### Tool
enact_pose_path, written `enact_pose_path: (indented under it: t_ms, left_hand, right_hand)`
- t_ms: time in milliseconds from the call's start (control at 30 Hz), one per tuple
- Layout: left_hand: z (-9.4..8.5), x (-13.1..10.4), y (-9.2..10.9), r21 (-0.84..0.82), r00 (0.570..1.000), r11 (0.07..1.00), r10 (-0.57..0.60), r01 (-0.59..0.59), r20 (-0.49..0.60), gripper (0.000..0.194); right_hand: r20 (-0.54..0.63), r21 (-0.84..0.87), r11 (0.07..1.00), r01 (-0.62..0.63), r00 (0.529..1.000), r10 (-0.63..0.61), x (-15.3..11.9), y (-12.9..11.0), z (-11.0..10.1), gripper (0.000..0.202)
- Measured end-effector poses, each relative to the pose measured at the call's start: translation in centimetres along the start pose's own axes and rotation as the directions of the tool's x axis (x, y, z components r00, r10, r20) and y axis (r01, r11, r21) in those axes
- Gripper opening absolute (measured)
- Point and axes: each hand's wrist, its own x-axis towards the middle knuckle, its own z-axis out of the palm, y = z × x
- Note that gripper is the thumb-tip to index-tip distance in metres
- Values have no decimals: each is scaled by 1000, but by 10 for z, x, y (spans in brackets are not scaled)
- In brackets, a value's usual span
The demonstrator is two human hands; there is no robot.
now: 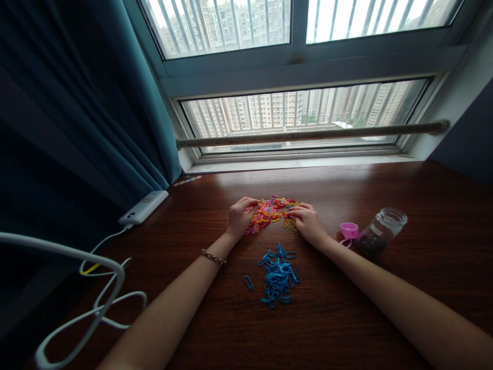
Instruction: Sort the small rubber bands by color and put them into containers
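Observation:
A mixed pile of small pink, red, orange and yellow elastic loops (264, 215), like hair ties, lies on the brown table between my hands. My left hand (239, 217) rests at the pile's left edge, fingers stretched out over the loops. At the right edge, my right hand (309, 222) touches the loops with its fingertips, the fingers reaching inward and apart; I make out nothing held in it. Closer to me is a separate heap of blue elastic loops (278, 277). One single blue loop (248, 282) lies just left of that heap.
A tilted glass jar (381, 231) with dark contents stands right of my right forearm, beside a small pink cup (349, 230). On the left are a white power bank (144, 208), looping white cables (82, 246) and a blue curtain (154, 123). A window rail (308, 135) runs behind the table.

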Motion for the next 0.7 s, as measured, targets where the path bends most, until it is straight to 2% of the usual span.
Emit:
enact_pose_path:
  t_ms: [367,533,700]
  left_hand:
    - [1,0,-5,-2,999,999,-36,36,-13,10]
    - [1,0,-6,-12,999,999,-39,39,-27,9]
    - [0,0,-2,-13,999,1000,-13,13,-29,10]
  right_hand:
    - [14,6,1000,4,1000,-4,2,-2,-2,34]
    - [-62,61,996,-65,996,68,1,-6,-6,33]
    - [-92,111,986,-123,987,134,2,-6,-5,42]
